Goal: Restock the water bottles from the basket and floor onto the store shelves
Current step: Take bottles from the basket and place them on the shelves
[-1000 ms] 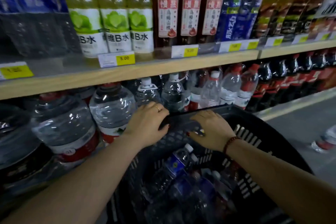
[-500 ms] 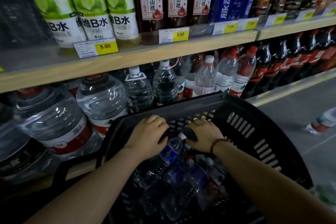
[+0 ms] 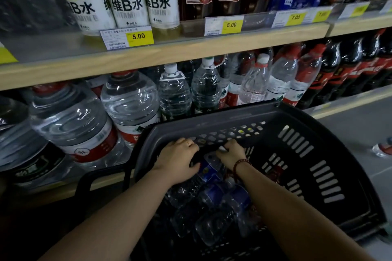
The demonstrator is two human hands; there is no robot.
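A dark plastic basket (image 3: 212, 117) stands against the lower shelf, with several small clear water bottles (image 3: 214, 210) piled inside. Both my hands reach into its far end. My left hand (image 3: 178, 161) curls over the body of a blue-labelled water bottle (image 3: 209, 168), thumb against the label. My right hand (image 3: 231, 152), a bead bracelet on its wrist, curls its fingers over the same bottle's cap end. Another small bottle (image 3: 381, 150) lies on the floor at the far right.
The lower shelf holds large 5 L water jugs (image 3: 74, 125) on the left, mid-size water bottles (image 3: 205, 87) in the middle and dark cola bottles (image 3: 339, 74) on the right. The wooden upper shelf (image 3: 191, 53) carries green-labelled and dark drinks above price tags.
Both hands left the basket's far rim and went down inside onto the blue-labelled bottle. The view has tilted down and closer to the shelves.
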